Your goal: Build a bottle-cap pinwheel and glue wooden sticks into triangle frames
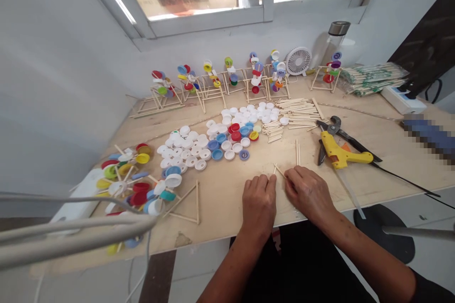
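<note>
My left hand point(259, 201) rests knuckles up on the plywood table point(220, 199), fingers curled around the end of thin wooden sticks point(278, 169). My right hand point(308, 191) lies close beside it, fingers pinched on the same sticks, which meet in a point between the two hands. Two loose sticks point(297, 151) lie just beyond my right hand.
A yellow glue gun point(341, 155) and black pliers point(336, 128) lie to the right. Bottle caps point(213, 139) and a stick pile point(298, 111) spread across the middle. Cap-and-stick wheels point(135, 184) sit left, finished models point(231, 80) along the wall, a small fan point(297, 60).
</note>
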The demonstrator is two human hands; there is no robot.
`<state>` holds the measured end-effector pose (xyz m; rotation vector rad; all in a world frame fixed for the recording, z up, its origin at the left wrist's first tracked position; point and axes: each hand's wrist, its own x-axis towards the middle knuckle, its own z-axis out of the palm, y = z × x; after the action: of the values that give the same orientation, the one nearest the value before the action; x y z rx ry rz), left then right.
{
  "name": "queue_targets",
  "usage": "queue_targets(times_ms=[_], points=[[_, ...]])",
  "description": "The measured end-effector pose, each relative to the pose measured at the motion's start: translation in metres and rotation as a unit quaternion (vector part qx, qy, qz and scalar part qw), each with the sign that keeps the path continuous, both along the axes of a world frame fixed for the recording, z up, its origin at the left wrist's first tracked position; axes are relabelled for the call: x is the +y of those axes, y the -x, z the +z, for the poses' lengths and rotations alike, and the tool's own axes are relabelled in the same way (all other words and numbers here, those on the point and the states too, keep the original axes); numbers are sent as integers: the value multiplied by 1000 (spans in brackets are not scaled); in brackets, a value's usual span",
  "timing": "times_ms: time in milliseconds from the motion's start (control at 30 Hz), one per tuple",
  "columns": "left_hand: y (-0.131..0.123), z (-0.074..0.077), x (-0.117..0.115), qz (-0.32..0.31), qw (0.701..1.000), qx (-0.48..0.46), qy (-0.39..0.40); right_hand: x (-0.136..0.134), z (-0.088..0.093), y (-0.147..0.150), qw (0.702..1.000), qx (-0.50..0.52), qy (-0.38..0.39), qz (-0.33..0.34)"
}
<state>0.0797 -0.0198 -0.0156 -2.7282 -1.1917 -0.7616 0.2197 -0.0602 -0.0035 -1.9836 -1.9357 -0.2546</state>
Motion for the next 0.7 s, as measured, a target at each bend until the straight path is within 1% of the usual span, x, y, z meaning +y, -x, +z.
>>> queue_targets(times_ms=[133, 267, 400, 700], points=[[0, -1, 0, 2, 1000, 0, -3, 1, 2, -1, 1000, -9, 10, 3], [-1, -1, 0, 2, 1000, -1, -4, 3, 7, -3, 999, -29, 40, 5], [0, -1, 0, 0, 1000, 0, -1, 5, 12, -5, 997, -53, 48, 13], [0, 0, -1, 0, 1000, 8, -5, 6, 12, -7, 996, -53, 62, 19]])
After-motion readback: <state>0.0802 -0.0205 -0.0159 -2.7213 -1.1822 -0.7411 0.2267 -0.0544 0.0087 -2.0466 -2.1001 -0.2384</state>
